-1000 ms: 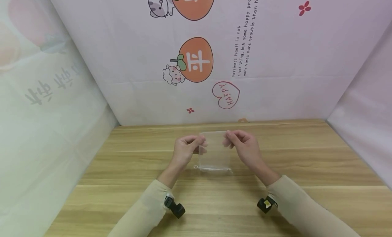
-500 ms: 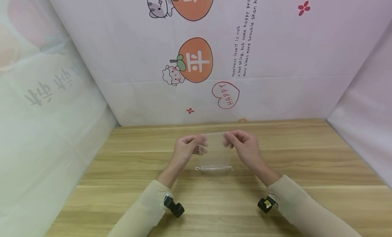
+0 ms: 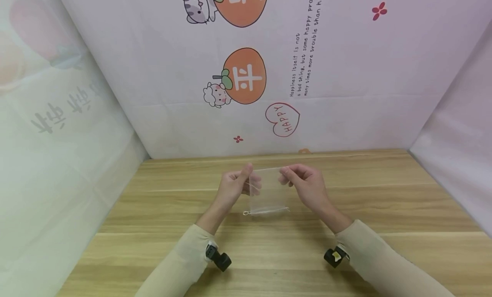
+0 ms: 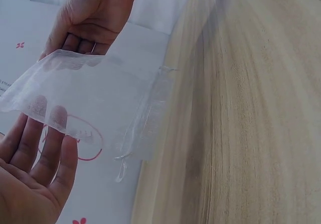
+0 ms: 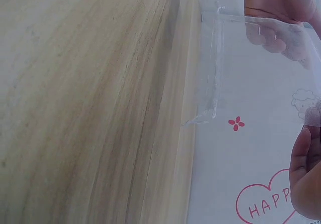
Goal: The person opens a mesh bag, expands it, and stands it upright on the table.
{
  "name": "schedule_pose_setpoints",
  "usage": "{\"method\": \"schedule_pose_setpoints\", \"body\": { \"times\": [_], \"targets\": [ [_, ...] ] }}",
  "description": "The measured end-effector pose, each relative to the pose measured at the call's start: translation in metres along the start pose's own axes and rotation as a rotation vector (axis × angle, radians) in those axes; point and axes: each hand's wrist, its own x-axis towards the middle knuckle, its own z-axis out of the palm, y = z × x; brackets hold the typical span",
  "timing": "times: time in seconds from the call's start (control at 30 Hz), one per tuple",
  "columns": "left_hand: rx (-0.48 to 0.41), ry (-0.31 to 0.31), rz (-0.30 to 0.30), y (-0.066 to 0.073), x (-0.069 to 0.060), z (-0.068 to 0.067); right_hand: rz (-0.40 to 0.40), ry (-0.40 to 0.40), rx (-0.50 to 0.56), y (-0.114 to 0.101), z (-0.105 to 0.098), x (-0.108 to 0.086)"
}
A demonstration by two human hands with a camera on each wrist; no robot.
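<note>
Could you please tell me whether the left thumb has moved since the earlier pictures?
Yes, in the head view the left thumb has shifted toward the table's back edge.

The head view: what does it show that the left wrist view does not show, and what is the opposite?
Only the head view shows the pale sleeves, the black wrist cameras and the orange fruit prints. Only the left wrist view shows the fine weave of the sheer bag, in front of part of the left hand. Both share the bag, the left hand, the right hand, the cord loop, the wooden table and the red heart print.
</note>
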Motion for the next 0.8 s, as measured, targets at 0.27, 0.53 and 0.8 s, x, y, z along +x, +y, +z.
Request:
{"method": "schedule_pose_setpoints", "body": {
  "times": [0.27, 0.53, 0.8],
  "targets": [
    [0.025, -0.011, -0.026, 0.001, 0.0019, 0.0007, 0.002, -0.002, -0.023, 0.0003, -0.0013, -0.0008],
    [0.017, -0.003, -0.03, 0.002, 0.0022, 0.0009, 0.004, -0.006, -0.052, 0.0024, -0.0004, -0.001],
    [-0.004, -0.002, -0.025, 0.003, 0.0015, 0.0006, 0.024, -0.012, -0.065, -0.0022, 0.0002, -0.0022]
  ]
}}
